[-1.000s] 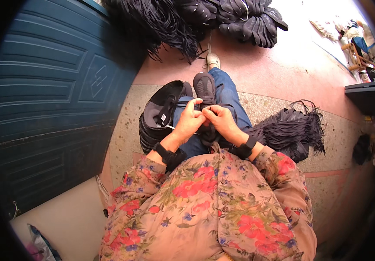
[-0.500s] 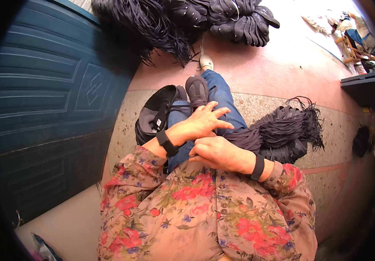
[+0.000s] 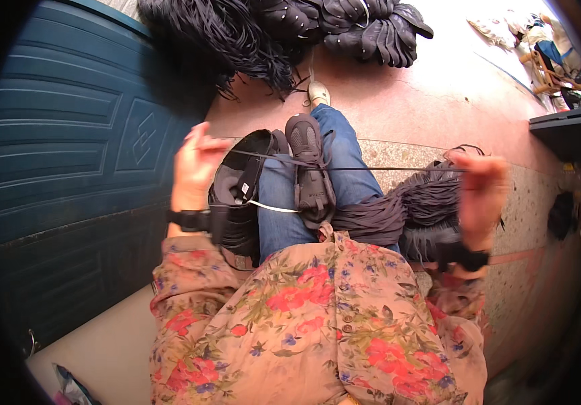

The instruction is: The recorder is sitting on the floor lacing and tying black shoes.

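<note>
A dark shoelace (image 3: 398, 169) is stretched nearly level across my lap between my two hands. My left hand (image 3: 196, 169), raised at the left by the blue door, is closed on one end, fingertips slightly blurred. The other end runs to my right hand (image 3: 481, 192), smeared by motion but seemingly pinching it. Under the lace, a dark grey shoe upper (image 3: 312, 192) lies between my thighs, toe pointing away. A bundle of dark laces (image 3: 371, 217) lies over my right thigh. Beside my left leg stand nested dark shoe uppers (image 3: 233, 185), with a white cord (image 3: 273, 207) near them.
A blue panelled door (image 3: 54, 148) stands close on the left. Heaped dark uppers (image 3: 378, 34) and hanging laces (image 3: 236, 47) lie ahead, beyond my outstretched foot. More dark uppers (image 3: 422, 239) sit at my right. A dark ledge (image 3: 564, 131) juts in at the right.
My hands, close together over my lap before, have swung wide apart, left to the left and right to the right. A lace is now drawn out between them, and the shoe upper is uncovered.
</note>
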`<state>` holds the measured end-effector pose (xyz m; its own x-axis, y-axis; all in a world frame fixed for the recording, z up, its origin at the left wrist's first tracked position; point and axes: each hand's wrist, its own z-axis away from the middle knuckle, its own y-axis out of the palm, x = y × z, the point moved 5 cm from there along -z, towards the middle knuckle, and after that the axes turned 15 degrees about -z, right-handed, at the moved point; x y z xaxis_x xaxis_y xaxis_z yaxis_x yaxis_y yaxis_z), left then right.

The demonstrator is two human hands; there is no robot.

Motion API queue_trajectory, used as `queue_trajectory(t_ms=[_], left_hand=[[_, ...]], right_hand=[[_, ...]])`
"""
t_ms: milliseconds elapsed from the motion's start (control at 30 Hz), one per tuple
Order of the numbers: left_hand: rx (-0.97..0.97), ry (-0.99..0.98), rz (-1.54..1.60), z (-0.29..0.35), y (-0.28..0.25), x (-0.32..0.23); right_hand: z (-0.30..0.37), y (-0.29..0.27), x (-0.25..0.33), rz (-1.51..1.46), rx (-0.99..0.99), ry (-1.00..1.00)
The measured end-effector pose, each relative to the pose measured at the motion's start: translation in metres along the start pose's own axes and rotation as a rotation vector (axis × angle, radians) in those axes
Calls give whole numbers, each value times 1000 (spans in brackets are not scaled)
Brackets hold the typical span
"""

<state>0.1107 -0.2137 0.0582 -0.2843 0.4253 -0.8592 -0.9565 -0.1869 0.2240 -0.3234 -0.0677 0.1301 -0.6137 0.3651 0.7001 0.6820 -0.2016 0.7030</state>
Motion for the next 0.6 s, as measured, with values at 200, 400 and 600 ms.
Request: queue_trajectory(t_ms=[200, 400, 600], left_hand=[[-25, -19, 289, -2, -183, -58], [-120, 182, 357, 41, -280, -147], [-146, 292, 379, 103, -363, -219]], right_hand=[[7, -276, 207, -558, -106, -179], [14, -287, 178, -282, -427, -224], [-9, -260, 126, -93, -559, -109]])
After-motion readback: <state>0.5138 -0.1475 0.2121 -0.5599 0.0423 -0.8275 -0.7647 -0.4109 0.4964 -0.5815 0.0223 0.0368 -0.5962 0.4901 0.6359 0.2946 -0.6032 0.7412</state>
